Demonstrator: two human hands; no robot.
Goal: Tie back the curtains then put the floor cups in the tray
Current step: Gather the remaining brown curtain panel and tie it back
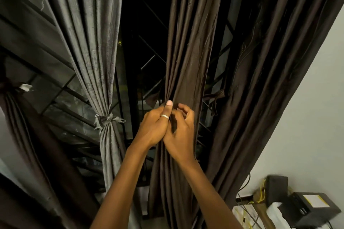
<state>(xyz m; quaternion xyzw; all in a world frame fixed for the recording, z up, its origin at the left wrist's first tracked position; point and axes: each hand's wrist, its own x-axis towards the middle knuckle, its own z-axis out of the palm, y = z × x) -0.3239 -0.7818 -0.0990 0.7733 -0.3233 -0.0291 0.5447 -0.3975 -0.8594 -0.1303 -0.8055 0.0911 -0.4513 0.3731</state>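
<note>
Two hands meet at the middle brown curtain (188, 61). The left hand (154, 128) clasps its gathered left edge, thumb up, and the right hand (181, 135) pinches the folds just beside it. The cloth hangs in tight, glossy pleats, with open gaps on both sides. Four curtains show: a loose brown one (270, 80) by the wall (307, 117), a knotted grey one (96, 52) and a tied brown one (14, 109). Window bars (149, 46) stand behind.

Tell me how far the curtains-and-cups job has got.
Done: the grey curtain is knotted back. In hand: the left hand and right hand bunch the middle brown curtain, no tie round it yet. Left: that tie, the loose right curtain, and the cups and tray, neither in view.
</note>
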